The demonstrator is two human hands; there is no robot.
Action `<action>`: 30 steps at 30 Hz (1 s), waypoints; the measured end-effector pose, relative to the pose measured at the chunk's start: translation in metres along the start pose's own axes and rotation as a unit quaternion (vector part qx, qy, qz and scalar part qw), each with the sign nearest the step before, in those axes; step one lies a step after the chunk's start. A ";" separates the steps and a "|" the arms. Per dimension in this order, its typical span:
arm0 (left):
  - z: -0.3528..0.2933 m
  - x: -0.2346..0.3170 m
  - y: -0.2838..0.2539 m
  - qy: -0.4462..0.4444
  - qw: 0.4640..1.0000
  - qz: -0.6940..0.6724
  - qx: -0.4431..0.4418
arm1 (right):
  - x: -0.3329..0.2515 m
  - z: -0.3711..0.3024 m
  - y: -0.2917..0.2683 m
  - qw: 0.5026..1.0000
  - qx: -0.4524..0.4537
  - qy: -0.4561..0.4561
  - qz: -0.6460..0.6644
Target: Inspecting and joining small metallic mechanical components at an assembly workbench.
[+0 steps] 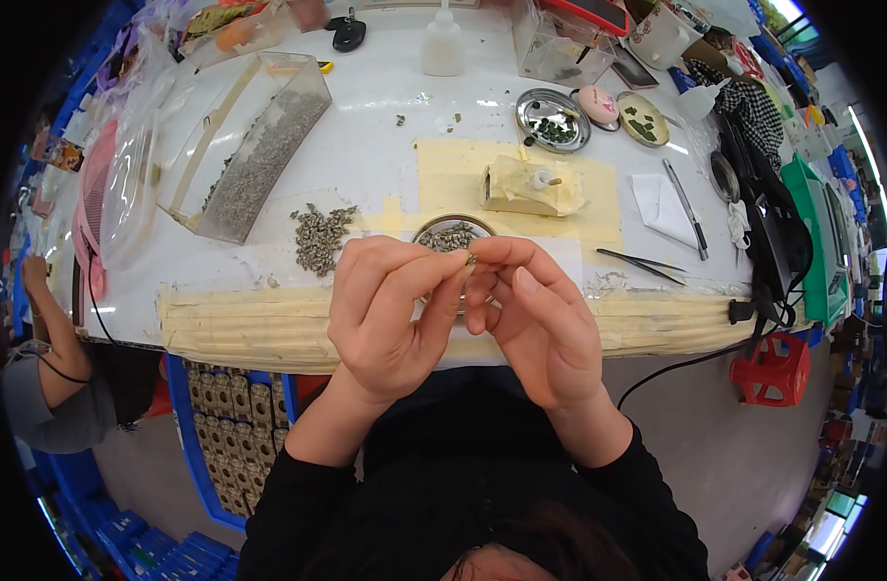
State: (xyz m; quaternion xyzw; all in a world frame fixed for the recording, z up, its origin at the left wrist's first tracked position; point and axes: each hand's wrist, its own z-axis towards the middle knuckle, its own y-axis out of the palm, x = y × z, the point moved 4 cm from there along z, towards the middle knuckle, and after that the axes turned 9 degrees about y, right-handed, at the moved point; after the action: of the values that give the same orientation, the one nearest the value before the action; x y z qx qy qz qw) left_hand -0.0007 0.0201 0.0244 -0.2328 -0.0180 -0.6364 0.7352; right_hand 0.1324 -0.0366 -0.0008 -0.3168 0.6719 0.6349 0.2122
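Above the near edge of the table, my left hand (390, 305) pinches a small brass-coloured metal part (471, 259) between thumb and index finger. My right hand (545, 320) meets it from the other side, its index fingertip against the part and its other fingers curled. The part is too small to make out its exact shape. Just behind and below my fingers stands a round dish (453, 221) of similar small metal parts, half hidden by my hands. A loose pile of these parts (319, 238) lies left of my left hand.
A clear box of small parts (269, 145) stands far left. Ahead are a tape-covered block (530, 187), a metal dish with green pieces (554, 121) and a white squeeze bottle (443, 46). Tweezers (642, 262) lie right. Another person (51, 387) sits left; a blue crate (232, 436) is below.
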 end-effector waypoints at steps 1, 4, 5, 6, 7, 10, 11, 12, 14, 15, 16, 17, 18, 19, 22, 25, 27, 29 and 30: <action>0.000 0.000 0.000 -0.008 1.000 -0.003 -0.001 | -0.002 -0.001 0.000 0.999 0.002 -0.020 -0.033; 0.001 -0.002 0.000 -0.026 1.000 -0.012 -0.001 | -0.012 -0.002 0.006 0.958 0.048 -0.135 -0.247; 0.001 -0.002 0.000 -0.030 0.999 -0.015 0.000 | -0.015 -0.003 0.009 0.923 0.070 -0.180 -0.334; 0.001 -0.002 0.001 -0.034 0.999 -0.017 0.000 | -0.019 -0.005 0.012 0.867 0.090 -0.247 -0.424; 0.001 -0.003 0.001 -0.038 0.999 -0.019 -0.001 | -0.021 -0.006 0.015 0.797 0.109 -0.310 -0.507; 0.001 -0.004 0.001 -0.042 0.999 -0.020 -0.005 | -0.022 -0.007 0.019 0.645 0.131 -0.394 -0.641; 0.001 -0.004 0.001 -0.042 0.999 -0.021 -0.007 | -0.022 -0.007 0.019 0.608 0.133 -0.406 -0.669; 0.001 -0.005 0.002 -0.048 0.998 -0.029 -0.009 | -0.023 -0.007 0.018 0.596 0.139 -0.414 -0.674; 0.002 -0.005 0.002 -0.060 0.997 -0.047 -0.012 | -0.025 -0.007 0.017 0.572 0.151 -0.428 -0.683; 0.001 -0.005 0.002 -0.064 0.996 -0.053 -0.013 | -0.026 -0.006 0.016 0.578 0.151 -0.425 -0.680; 0.000 -0.006 0.002 -0.069 0.996 -0.059 -0.014 | -0.027 -0.005 0.014 0.585 0.150 -0.421 -0.676; 0.000 -0.007 0.002 -0.074 0.995 -0.064 -0.015 | -0.027 -0.004 0.013 0.592 0.149 -0.418 -0.673; 0.000 -0.007 0.001 -0.074 0.995 -0.066 -0.013 | -0.027 -0.003 0.012 0.640 0.142 -0.393 -0.645; -0.001 -0.007 0.000 -0.075 0.995 -0.068 -0.011 | -0.027 -0.003 0.013 0.686 0.134 -0.366 -0.614; 0.001 -0.004 -0.002 -0.037 0.998 -0.052 -0.006 | -0.014 -0.001 0.004 0.859 0.094 -0.244 -0.441; 0.002 -0.001 -0.004 0.000 0.999 -0.033 -0.003 | -0.004 -0.001 0.001 0.957 0.066 -0.125 -0.253; 0.003 0.001 -0.004 0.016 1.000 -0.026 -0.004 | -0.002 0.000 0.000 0.984 0.057 -0.061 -0.160; 0.003 0.004 -0.003 0.031 0.999 -0.020 -0.007 | -0.002 0.001 -0.003 0.995 0.050 -0.003 -0.088; 0.003 0.004 -0.001 0.036 0.999 -0.017 -0.013 | -0.003 0.002 -0.005 0.996 0.045 0.002 -0.080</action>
State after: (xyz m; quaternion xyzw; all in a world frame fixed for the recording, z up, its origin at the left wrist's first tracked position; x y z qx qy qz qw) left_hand -0.0001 0.0174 0.0290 -0.2192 0.0127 -0.6570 0.7212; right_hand 0.1378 -0.0342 -0.0030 -0.3609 0.6728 0.5842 0.2754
